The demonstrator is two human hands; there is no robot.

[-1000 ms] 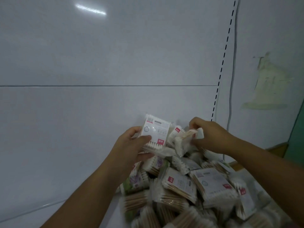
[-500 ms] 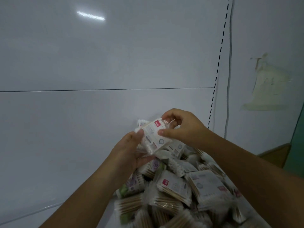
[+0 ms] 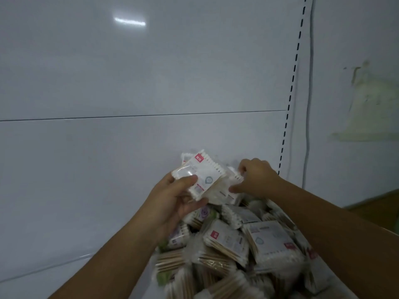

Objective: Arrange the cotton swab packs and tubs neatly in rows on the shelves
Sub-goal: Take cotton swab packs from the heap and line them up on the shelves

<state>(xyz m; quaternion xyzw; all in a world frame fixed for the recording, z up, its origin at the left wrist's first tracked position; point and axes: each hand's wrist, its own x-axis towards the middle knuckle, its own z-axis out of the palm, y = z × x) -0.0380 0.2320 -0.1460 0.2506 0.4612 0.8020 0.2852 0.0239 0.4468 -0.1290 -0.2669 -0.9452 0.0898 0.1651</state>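
My left hand grips a small stack of white cotton swab packs with red labels, thumb on top, held above the heap. My right hand pinches another white pack at the right edge of that stack, fingers curled on its serrated end. Below both hands lies a loose pile of cotton swab packs, white ones with red tags and some green or purple printed ones, wooden sticks showing through the wrap. No tubs are visible.
The white shelf back panel fills the view, with a seam across its middle. A slotted upright runs down at the right beside a cable. The white shelf surface shows at lower left. A wall with a stain is at right.
My right hand laid a pack onto the stack in my left hand, then dropped to the right and took hold of another pack. The stack in my left hand has grown.
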